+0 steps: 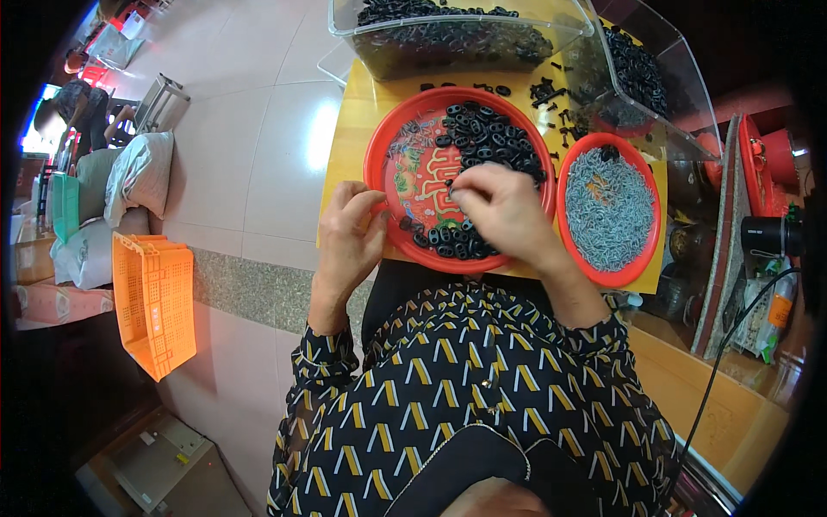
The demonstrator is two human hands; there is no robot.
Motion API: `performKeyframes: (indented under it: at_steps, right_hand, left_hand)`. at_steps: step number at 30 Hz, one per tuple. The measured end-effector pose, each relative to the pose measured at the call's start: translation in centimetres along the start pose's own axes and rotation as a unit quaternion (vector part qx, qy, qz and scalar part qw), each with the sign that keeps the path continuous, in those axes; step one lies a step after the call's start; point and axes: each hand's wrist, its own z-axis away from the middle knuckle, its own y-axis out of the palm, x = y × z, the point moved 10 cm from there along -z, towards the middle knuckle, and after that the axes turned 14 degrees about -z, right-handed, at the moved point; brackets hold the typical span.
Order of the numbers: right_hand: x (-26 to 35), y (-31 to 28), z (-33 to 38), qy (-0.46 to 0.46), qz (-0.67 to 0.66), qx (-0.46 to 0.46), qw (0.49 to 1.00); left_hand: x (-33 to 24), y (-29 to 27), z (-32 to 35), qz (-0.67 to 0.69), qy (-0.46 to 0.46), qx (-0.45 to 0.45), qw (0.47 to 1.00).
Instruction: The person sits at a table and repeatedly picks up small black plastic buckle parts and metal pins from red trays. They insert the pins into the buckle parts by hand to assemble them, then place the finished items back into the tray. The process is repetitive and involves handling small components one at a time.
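Rings, small and black (482,138), lie in a heap inside the big red plate (379,164). Most of them fill the top right part, and a thin row curls along the bottom rim, near the person. They are little ovals, dark and shiny, all jumbled, so they point every which way. The middle of the plate is bare and shows a bright picture.

The right hand (500,207) is right over that bare middle, with the rings just past its fingertips and just under its palm. Its fingers are pinched together on something tiny; what it is cannot be told. The left hand (349,237) holds the plate's left rim, fingers curled over the edge. So the right hand is the nearer one to the rings.

Beside the big plate sits a smaller red plate (650,185) full of little grey pieces (612,207). Both rest on a yellow table (345,172). Behind them stand clear tubs (413,30) with more black rings.
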Motion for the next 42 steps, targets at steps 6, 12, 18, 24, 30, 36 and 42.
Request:
performKeyframes:
  at_steps: [6,12,18,24,30,36,42]
  right_hand:
    - [0.0,6.2,0.3,-0.088,0.123,0.090,0.984]
    - [0.0,9.4,-0.1,-0.094,0.199,0.150,0.964]
    - [-1.0,8.9,-1.0,-0.075,0.241,0.116,0.961]
    - [0.2,2.4,-1.2,-0.079,0.083,0.025,0.993]
    - [-2.2,-0.8,1.2,0.110,-0.055,0.007,0.992]
    - [-3.9,-1.2,3.0,0.129,-0.154,-0.014,0.979]
    - [-2.6,-0.6,3.5,0.126,-0.184,0.023,0.975]
  left_hand:
    - [1.8,0.7,0.2,0.067,-0.051,0.025,0.996]
    - [2.7,0.9,0.6,0.115,-0.077,0.029,0.990]
    - [2.6,1.1,0.4,0.107,-0.076,0.035,0.991]
    - [0.8,0.5,0.0,0.045,-0.021,0.030,0.998]
    - [-3.2,1.3,-1.1,-0.022,0.117,0.049,0.992]
    - [-3.9,4.9,-3.0,-0.151,0.184,0.093,0.967]
    - [-4.1,7.5,-3.3,-0.261,0.212,0.147,0.930]
